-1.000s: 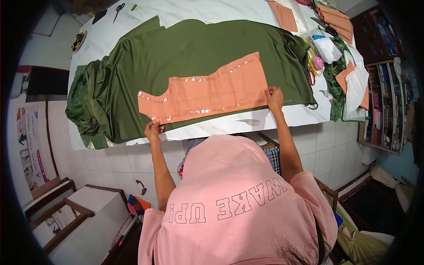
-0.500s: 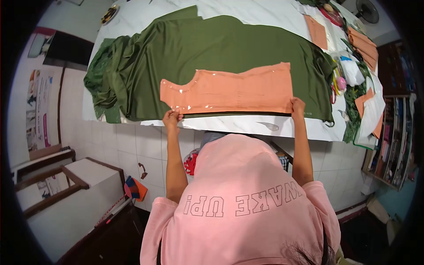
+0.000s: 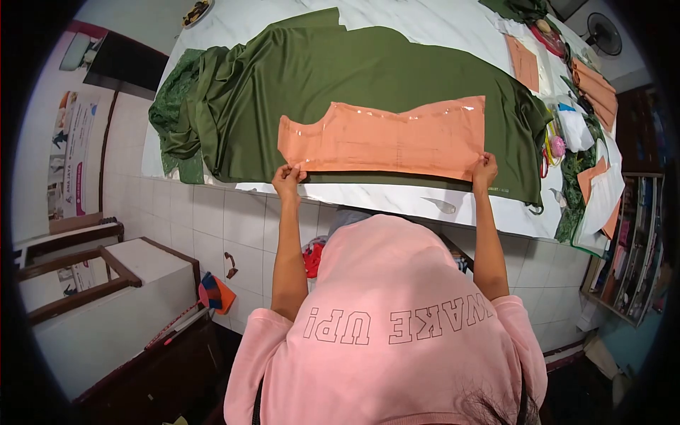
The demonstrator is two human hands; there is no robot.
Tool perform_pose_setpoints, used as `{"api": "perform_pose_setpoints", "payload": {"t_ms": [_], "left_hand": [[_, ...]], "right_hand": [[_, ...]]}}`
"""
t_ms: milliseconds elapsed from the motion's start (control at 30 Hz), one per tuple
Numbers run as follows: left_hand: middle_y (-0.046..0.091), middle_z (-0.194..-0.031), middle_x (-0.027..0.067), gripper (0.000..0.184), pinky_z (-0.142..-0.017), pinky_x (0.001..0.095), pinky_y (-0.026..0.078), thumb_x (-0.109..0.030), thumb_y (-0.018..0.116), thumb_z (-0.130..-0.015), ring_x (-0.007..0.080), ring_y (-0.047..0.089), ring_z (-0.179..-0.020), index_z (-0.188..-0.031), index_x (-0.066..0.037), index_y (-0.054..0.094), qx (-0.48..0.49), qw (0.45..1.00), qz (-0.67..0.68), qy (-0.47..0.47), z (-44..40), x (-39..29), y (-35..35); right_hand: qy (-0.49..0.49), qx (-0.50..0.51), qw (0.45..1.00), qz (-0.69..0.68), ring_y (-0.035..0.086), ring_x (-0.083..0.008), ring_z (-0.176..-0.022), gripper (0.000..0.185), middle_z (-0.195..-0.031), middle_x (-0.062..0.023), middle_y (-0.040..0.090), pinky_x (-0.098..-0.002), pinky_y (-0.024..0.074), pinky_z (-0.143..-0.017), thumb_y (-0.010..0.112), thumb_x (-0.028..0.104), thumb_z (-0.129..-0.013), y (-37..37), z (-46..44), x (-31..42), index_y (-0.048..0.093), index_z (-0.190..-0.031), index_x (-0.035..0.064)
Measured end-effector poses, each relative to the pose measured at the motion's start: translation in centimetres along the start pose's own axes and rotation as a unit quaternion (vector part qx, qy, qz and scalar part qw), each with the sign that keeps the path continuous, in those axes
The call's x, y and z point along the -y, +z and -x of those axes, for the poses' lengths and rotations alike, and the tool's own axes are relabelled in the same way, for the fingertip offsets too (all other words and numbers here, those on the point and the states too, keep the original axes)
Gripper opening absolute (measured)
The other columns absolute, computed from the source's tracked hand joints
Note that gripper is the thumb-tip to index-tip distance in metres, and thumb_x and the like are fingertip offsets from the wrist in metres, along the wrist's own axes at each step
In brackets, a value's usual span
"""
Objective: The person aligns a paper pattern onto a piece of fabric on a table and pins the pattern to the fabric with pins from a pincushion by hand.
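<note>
A salmon-orange bodice pattern piece (image 3: 397, 142) lies over smooth dark green fabric (image 3: 397, 64). Shiny tape bits and drawn lines show on it, and one end has curved cut-outs. At its near left corner, my left hand (image 3: 287, 181) pinches the edge between thumb and fingers. My right hand (image 3: 484, 171) grips the near right corner, fingers closed. A narrow strip of green fabric shows along the near edge of the pattern, wider toward the right. Bunched green lace (image 3: 173, 117) sits at the fabric's left end.
The white marbled table (image 3: 382, 195) runs along in front of me. At its right side are orange pieces (image 3: 523, 62), a white bundle (image 3: 575, 126), a pink round item (image 3: 557, 146) and more green lace (image 3: 571, 191). A fan (image 3: 603, 33) stands far right.
The pattern piece has shifted slightly away from the fabric's near edge, so more green shows below it. Both hands still hold its near corners. My view has turned a little.
</note>
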State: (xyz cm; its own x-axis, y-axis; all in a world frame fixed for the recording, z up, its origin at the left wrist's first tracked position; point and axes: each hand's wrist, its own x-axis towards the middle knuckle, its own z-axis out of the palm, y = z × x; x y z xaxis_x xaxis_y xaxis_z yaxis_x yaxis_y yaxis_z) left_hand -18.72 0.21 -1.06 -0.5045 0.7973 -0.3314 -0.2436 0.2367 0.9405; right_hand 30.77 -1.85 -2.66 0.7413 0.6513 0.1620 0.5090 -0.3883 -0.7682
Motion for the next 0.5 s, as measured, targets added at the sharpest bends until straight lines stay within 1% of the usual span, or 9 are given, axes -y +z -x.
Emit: {"api": "perform_pose_setpoints", "payload": {"t_ms": [33, 100, 133, 200, 233, 267, 367, 400, 500], "left_hand": [[0.059, -0.071, 0.0065, 0.012, -0.048, 0.0239, 0.048, 0.001, 0.064, -0.079, 0.0135, 0.058, -0.054, -0.085, 0.003, 0.054, 0.002, 1.0, 0.0, 0.0, 0.1, 0.0, 0.1], [0.059, -0.071, 0.0069, 0.012, -0.049, 0.0243, 0.049, 0.002, 0.064, -0.079, 0.0134, 0.058, -0.053, -0.085, 0.003, 0.054, 0.003, 0.997, -0.08, 0.004, 0.3, 0.6, -0.1], [0.059, -0.071, 0.0071, 0.012, -0.049, 0.0245, 0.05, 0.002, 0.064, -0.079, 0.0134, 0.058, -0.053, -0.085, 0.003, 0.054, 0.002, 0.993, -0.12, 0.007, 0.2, 0.8, -0.3], [0.059, -0.071, 0.0075, 0.013, -0.049, 0.0245, 0.05, 0.001, 0.065, -0.079, 0.0137, 0.058, -0.054, -0.086, 0.003, 0.054, 0.0, 0.992, -0.126, 0.015, -0.2, 1.2, -0.4], [0.059, -0.071, 0.0078, 0.014, -0.049, 0.0244, 0.05, 0.0, 0.065, -0.079, 0.0139, 0.058, -0.054, -0.086, 0.003, 0.054, 0.001, 0.991, -0.133, 0.02, -0.3, 1.4, -0.4], [0.06, -0.071, 0.0082, 0.014, -0.049, 0.0243, 0.05, 0.0, 0.066, -0.079, 0.0141, 0.058, -0.055, -0.086, 0.003, 0.054, 0.002, 0.99, -0.139, 0.025, -0.3, 1.6, -0.4], [0.06, -0.071, 0.0082, 0.014, -0.048, 0.0245, 0.05, 0.0, 0.066, -0.079, 0.0141, 0.058, -0.055, -0.087, 0.003, 0.054, -0.006, 0.988, -0.149, 0.029, -0.5, 1.9, -0.5], [0.06, -0.071, 0.0083, 0.014, -0.048, 0.0246, 0.05, 0.0, 0.066, -0.079, 0.0142, 0.058, -0.055, -0.087, 0.004, 0.054, -0.009, 0.988, -0.153, 0.031, -0.5, 1.9, -0.3], [0.059, -0.07, 0.0079, 0.014, -0.047, 0.0248, 0.05, -0.001, 0.065, -0.08, 0.0141, 0.058, -0.054, -0.087, 0.004, 0.054, -0.009, 0.986, -0.161, 0.034, 0.1, 1.3, 0.1]], "right_hand": [[0.012, 0.024, 0.999, 0.017, 0.062, -0.0264, -0.075, 0.018, -0.082, -0.013, 0.064, -0.0366, 0.0475, -0.069, 0.056, 0.007, -0.079, 0.0, 0.1, -0.1, 0.06, -0.096, 0.0005], [0.034, 0.073, 0.996, 0.049, 0.061, -0.0291, -0.089, 0.026, -0.097, -0.0152, 0.063, -0.0397, 0.0456, -0.077, 0.057, 0.008, -0.079, 0.0, 0.4, 0.8, 0.056, -0.104, 0.001], [0.033, 0.074, 0.996, 0.047, 0.061, -0.0291, -0.089, 0.026, -0.097, -0.0152, 0.063, -0.0397, 0.0456, -0.077, 0.057, 0.008, -0.079, -0.2, 0.6, 1.9, 0.056, -0.104, 0.001], [-0.053, 0.084, 0.975, 0.197, 0.05, -0.0336, -0.105, 0.034, -0.114, -0.0178, 0.053, -0.045, 0.0381, -0.088, 0.056, 0.013, -0.081, -1.2, 1.5, 4.1, 0.05, -0.113, 0.0014], [-0.095, 0.089, 0.954, 0.271, 0.045, -0.0359, -0.114, 0.039, -0.122, -0.0192, 0.049, -0.0477, 0.0344, -0.093, 0.055, 0.015, -0.082, -1.4, 2.0, 4.7, 0.047, -0.118, 0.0015], [-0.096, 0.09, 0.953, 0.271, 0.045, -0.0359, -0.114, 0.039, -0.122, -0.0192, 0.049, -0.0477, 0.0344, -0.093, 0.055, 0.015, -0.082, -1.2, 2.4, 4.7, 0.047, -0.118, 0.0015], [-0.266, 0.111, 0.93, 0.229, 0.024, -0.0418, -0.128, 0.051, -0.138, -0.0215, 0.03, -0.0553, 0.0181, -0.102, 0.05, 0.025, -0.087, -0.2, 3.4, 3.9, 0.037, -0.129, 0.0007], [-0.264, 0.11, 0.93, 0.23, 0.024, -0.0418, -0.128, 0.051, -0.138, -0.0215, 0.03, -0.0553, 0.0181, -0.102, 0.05, 0.025, -0.087, 0.0, 4.0, 4.1, 0.037, -0.129, 0.0007], [-0.312, 0.15, 0.903, 0.255, 0.017, -0.041, -0.133, 0.057, -0.143, -0.0214, 0.023, -0.0575, 0.0125, -0.105, 0.045, 0.033, -0.09, 1.1, 5.9, 5.0, 0.031, -0.136, 0.0032]]}}
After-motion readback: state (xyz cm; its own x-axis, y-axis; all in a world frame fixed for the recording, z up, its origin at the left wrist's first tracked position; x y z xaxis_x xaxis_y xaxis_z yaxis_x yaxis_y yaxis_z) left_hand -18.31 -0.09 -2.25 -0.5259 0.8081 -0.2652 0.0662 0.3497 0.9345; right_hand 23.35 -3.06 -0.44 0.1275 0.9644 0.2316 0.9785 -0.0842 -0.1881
